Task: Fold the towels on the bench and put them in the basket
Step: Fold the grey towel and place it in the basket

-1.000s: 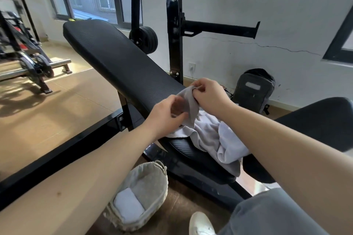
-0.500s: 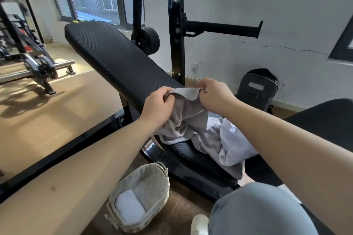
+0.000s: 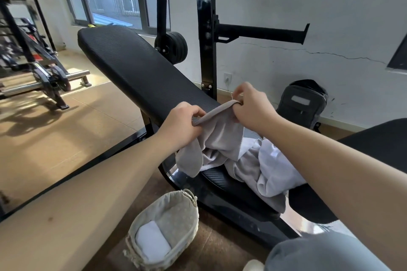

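Grey towel (image 3: 220, 132): soft, matte, top edge stretching taut between both hands, lower part drooping over front edge of black ribbed table (image 3: 136, 68). 
Left hand (image 3: 182, 125): grip pinching towel's left corner. 
Right hand (image 3: 253, 108): grip pinching right corner, loose thread sticking up by fingers. 
Towel pile (image 3: 268, 171): grey and white, crumpled, lying on table seat just beside held towel. 
Basket (image 3: 189, 207): woven, fabric-lined, sitting on floor below table, holding folded white towel (image 3: 152, 242). 
No legible writing showing.
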The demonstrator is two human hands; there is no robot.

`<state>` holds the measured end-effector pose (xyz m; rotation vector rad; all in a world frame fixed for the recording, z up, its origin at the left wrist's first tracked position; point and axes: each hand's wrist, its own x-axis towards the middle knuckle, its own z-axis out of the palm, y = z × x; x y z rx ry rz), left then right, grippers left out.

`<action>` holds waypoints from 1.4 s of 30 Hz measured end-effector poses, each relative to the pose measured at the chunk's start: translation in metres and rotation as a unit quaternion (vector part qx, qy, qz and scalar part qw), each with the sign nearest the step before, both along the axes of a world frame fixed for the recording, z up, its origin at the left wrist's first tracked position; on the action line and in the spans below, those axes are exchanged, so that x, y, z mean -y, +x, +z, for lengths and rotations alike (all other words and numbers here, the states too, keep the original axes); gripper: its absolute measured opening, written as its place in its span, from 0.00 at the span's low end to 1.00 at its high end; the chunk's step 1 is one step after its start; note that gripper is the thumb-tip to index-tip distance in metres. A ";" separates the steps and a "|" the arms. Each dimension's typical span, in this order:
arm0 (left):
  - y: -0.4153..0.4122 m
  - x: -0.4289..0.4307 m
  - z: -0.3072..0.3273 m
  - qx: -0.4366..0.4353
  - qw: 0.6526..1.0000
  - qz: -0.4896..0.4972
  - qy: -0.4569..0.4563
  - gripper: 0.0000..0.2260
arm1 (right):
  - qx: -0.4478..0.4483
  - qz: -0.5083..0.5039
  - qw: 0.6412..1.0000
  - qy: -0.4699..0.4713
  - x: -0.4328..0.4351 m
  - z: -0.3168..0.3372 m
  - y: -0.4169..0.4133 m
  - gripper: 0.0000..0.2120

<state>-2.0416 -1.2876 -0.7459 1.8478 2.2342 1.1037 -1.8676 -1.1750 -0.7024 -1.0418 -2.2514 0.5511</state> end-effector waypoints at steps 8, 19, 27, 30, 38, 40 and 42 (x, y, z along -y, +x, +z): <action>-0.037 0.010 0.003 -0.064 0.988 0.120 -0.071 0.10 | -0.038 -0.036 0.998 0.031 -0.028 0.008 -0.017 0.10; -0.084 0.009 0.008 -0.021 0.982 0.186 -0.012 0.07 | -0.094 -0.059 0.994 -0.009 -0.060 0.012 -0.059 0.13; -0.102 0.001 0.012 0.004 0.991 0.120 0.050 0.13 | -0.248 -0.056 0.948 -0.189 -0.084 0.008 -0.086 0.10; -0.114 -0.003 0.018 0.010 0.988 0.144 0.061 0.12 | -0.268 -0.048 0.944 -0.188 -0.096 0.007 -0.097 0.09; -0.152 -0.008 0.030 0.035 0.969 0.224 0.101 0.06 | -0.305 -0.019 0.920 -0.246 -0.124 0.009 -0.139 0.09; -0.161 -0.009 0.031 0.043 0.965 0.239 0.100 0.05 | -0.306 -0.016 0.919 -0.249 -0.130 0.009 -0.149 0.08; -0.170 -0.009 0.032 0.039 0.965 0.239 0.096 0.05 | -0.307 -0.013 0.918 -0.250 -0.135 0.009 -0.159 0.07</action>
